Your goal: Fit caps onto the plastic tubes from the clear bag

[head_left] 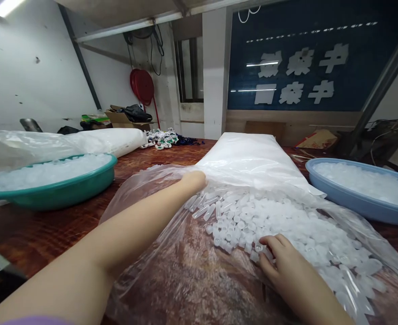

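across a red-brown wooden table (131, 162), seen from inside the same room, work materials are spread beneath a dark blue board (307, 36) with pale cut-out characters on the far wall. a big, glossy white sack (242, 153) lies on the middle of the table, its near end meeting a wide sheet of crinkled clear plastic (185, 271) that covers much of the nearer tabletop. at the left, another bulging white bag (114, 137) lies behind a green basin (70, 189); at the right sits a light blue basin (354, 198). both basins are filled with whitish translucent pieces. on the clear plastic, just in front of the sack, a broad heap of small translucent plastic pieces (270, 216) spreads toward the right, mostly short and cup-like, with some longer tubes. a red hose reel (142, 87) hangs on the back wall, left of the window. the person's bare left hand (195, 179) reaches far forward to the gathered plastic by the sack's near end; its fingers are hidden, so their grip cannot be told. the right hand (283, 262) is at the heap's near edge, thumb and forefinger pinched narrowly on one small clear cap (259, 247).
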`<action>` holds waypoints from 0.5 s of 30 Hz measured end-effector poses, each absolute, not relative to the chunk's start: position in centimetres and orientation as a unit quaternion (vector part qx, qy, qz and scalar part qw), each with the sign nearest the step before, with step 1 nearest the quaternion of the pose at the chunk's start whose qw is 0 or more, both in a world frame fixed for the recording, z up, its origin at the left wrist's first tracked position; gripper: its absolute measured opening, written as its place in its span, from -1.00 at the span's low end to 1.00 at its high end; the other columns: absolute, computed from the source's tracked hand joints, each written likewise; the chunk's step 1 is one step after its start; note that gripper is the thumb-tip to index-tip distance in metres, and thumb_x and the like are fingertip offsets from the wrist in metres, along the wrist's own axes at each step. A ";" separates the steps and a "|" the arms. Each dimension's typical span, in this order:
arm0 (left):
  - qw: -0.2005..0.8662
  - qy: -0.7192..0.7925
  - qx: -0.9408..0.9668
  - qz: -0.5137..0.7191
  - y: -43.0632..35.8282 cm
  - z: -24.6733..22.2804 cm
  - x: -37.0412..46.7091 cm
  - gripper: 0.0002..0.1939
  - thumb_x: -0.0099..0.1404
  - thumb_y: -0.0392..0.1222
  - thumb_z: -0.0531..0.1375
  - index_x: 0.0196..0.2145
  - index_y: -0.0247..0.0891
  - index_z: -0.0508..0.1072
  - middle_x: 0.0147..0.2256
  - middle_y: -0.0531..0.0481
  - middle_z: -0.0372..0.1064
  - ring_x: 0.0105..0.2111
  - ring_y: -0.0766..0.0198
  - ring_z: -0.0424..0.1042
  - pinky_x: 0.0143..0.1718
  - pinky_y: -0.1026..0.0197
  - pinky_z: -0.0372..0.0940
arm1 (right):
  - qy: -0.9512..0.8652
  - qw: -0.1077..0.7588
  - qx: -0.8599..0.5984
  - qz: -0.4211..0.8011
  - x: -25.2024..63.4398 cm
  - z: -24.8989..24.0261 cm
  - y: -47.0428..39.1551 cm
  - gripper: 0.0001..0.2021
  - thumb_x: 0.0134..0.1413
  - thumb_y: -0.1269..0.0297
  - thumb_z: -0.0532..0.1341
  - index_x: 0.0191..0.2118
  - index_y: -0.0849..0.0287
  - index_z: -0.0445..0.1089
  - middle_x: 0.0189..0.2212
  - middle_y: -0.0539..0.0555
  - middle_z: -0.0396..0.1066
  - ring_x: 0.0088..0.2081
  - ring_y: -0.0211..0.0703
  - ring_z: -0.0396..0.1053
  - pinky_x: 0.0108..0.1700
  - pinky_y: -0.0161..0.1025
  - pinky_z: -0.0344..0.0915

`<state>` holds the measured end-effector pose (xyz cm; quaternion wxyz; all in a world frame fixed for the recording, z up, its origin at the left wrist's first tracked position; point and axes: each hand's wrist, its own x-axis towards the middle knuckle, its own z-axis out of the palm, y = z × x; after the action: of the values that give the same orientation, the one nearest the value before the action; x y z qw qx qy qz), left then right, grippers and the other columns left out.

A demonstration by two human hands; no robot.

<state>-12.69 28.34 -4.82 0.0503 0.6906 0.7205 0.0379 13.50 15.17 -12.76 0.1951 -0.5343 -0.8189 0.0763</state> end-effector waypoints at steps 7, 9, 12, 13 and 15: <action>0.041 0.626 0.777 0.062 29.8 -6.7 -10.1 -0.71 0.35 -0.08 0.02 -0.09 -0.31 0.35 -0.04 -0.12 0.28 -0.06 0.14 0.29 -0.04 -0.03 0.21 | -0.784 0.365 -0.497 0.077 11.9 -12.8 14.3 -0.75 0.22 0.18 -0.08 -0.25 0.07 0.32 -0.31 0.09 0.35 -0.34 -0.12 0.42 -0.37 -0.24 0.35; 0.022 0.609 0.789 0.080 31.0 -7.2 -9.6 -0.66 0.35 -0.11 0.03 0.03 -0.28 0.25 0.09 -0.16 0.13 0.05 0.07 0.18 0.03 -0.10 0.13 | -0.772 0.393 -0.496 0.067 11.5 -12.9 14.2 -0.75 0.23 0.16 -0.09 -0.20 0.05 0.30 -0.29 0.08 0.35 -0.34 -0.11 0.42 -0.38 -0.24 0.36; 0.002 0.604 0.792 0.091 32.5 -7.6 -8.8 -0.61 0.33 -0.13 0.06 0.08 -0.27 0.20 0.11 -0.18 0.09 0.06 0.04 0.16 0.03 -0.12 0.12 | -0.764 0.412 -0.491 0.068 11.2 -13.0 14.2 -0.75 0.26 0.16 -0.11 -0.17 0.06 0.27 -0.27 0.09 0.35 -0.33 -0.13 0.43 -0.37 -0.26 0.37; -0.005 0.605 0.791 0.095 32.9 -7.7 -8.6 -0.63 0.33 -0.13 0.06 0.06 -0.28 0.22 0.09 -0.18 0.13 0.04 0.06 0.20 0.02 -0.10 0.15 | -0.763 0.418 -0.489 0.067 11.1 -12.9 14.2 -0.74 0.26 0.17 -0.12 -0.15 0.07 0.26 -0.26 0.10 0.35 -0.31 -0.13 0.43 -0.35 -0.26 0.38; -0.017 0.610 0.786 0.102 33.4 -7.7 -8.2 -0.68 0.34 -0.12 0.04 -0.01 -0.30 0.28 0.01 -0.15 0.22 -0.03 0.11 0.26 -0.02 -0.06 0.19 | -0.764 0.422 -0.484 0.060 11.1 -12.8 14.1 -0.73 0.28 0.18 -0.14 -0.12 0.08 0.24 -0.24 0.13 0.34 -0.26 -0.12 0.43 -0.30 -0.25 0.39</action>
<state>-8.16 33.39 -7.71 -0.0168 0.7858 0.6098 0.1018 11.11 14.12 -12.77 0.4220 -0.4842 -0.7641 0.0598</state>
